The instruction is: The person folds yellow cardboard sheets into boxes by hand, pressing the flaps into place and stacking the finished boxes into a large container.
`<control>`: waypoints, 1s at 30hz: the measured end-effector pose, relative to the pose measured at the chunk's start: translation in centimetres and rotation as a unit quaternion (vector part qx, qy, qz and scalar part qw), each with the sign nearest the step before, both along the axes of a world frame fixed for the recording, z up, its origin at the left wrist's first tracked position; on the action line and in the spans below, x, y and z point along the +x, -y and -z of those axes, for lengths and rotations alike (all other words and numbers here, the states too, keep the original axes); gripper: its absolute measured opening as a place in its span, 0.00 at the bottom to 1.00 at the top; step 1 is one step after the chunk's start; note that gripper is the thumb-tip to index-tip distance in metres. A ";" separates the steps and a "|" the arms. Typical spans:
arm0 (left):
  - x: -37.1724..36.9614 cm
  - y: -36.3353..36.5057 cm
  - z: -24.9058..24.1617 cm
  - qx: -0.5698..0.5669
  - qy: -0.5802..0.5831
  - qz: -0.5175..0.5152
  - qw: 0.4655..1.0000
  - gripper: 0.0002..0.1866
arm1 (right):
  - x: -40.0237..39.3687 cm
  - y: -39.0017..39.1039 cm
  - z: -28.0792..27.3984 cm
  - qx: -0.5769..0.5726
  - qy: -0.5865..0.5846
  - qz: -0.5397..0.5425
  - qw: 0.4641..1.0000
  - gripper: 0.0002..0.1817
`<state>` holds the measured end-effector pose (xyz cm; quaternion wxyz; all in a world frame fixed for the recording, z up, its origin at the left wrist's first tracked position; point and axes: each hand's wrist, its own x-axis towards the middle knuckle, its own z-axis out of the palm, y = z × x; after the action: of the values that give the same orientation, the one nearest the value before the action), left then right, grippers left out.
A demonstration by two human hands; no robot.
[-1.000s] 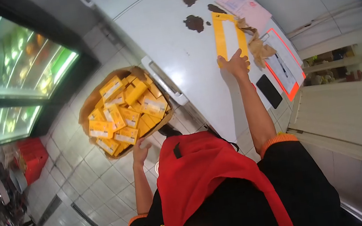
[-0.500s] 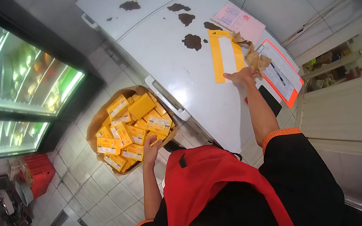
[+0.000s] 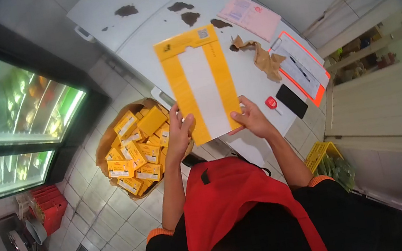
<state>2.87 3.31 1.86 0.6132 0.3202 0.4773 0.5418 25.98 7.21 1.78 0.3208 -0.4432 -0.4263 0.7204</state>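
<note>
Upright in front of me is a flat yellow-and-white card packet (image 3: 204,88), with a printed top band and a QR code in its corner. My left hand (image 3: 178,133) grips its lower left edge, thumb on the front face. On the lower right edge my right hand (image 3: 253,119) pinches it the same way. Below and left of it, an open carton (image 3: 102,145) on the floor holds many small yellow boxes (image 3: 148,172), heaped loosely.
The white chest freezer (image 3: 144,56) has rusty patches on its lid. On it lie crumpled brown paper (image 3: 267,63), an orange clipboard (image 3: 318,92) with a pen, a black phone (image 3: 292,101), a red key fob (image 3: 271,103) and pink paper (image 3: 250,17). A glass-door fridge (image 3: 16,106) stands left.
The packet has left the freezer lid and is now raised in front of me. My left hand came from the carton to its left edge; my right hand moved left with it.
</note>
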 end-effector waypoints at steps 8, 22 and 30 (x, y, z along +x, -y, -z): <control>0.3 0.3 -2.6 -0.031 0.029 0.079 0.996 0.24 | -1.2 2.4 -1.8 -0.010 -0.076 0.099 0.992 0.15; -2.3 -0.5 1.7 -0.141 0.070 -0.016 0.987 0.15 | -1.6 1.6 -1.6 -0.066 -0.092 0.105 0.988 0.07; -2.5 -1.0 2.7 -0.098 0.038 0.029 0.994 0.15 | -0.3 1.1 0.0 0.112 0.061 0.049 0.991 0.09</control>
<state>0.41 4.29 -0.87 0.6748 0.2509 0.4951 0.4863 25.66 6.12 1.78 0.3768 -0.4676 -0.5010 0.6232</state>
